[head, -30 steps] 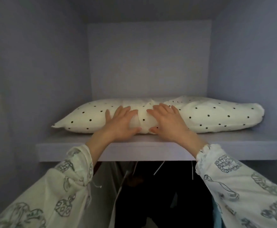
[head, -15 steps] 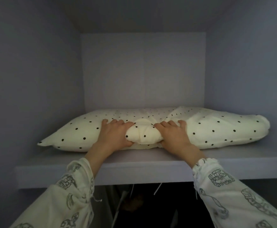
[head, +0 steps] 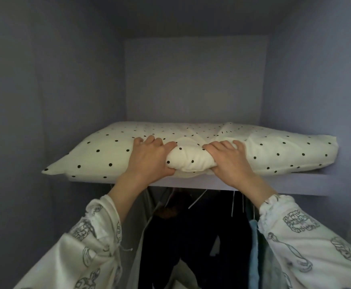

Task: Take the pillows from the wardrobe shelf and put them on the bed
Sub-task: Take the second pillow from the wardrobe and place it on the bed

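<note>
Pillow's front edge is bunching tighter now: left hand and right hand both clenching one dotted pillow on the shelf.

One dotted pillow, one shelf, two hands (left hand, right hand), two printed sleeves

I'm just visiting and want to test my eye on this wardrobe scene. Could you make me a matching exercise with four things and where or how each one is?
Things:
1. pillow
2. left hand
3. shelf
4. blue cloth

States:
A. hangs below the shelf at the right
B. lies on the shelf, bunched at its front middle
C. grips the pillow left of the bunch
D. pale board under the pillow

Pairs: 1-B, 2-C, 3-D, 4-A
</note>
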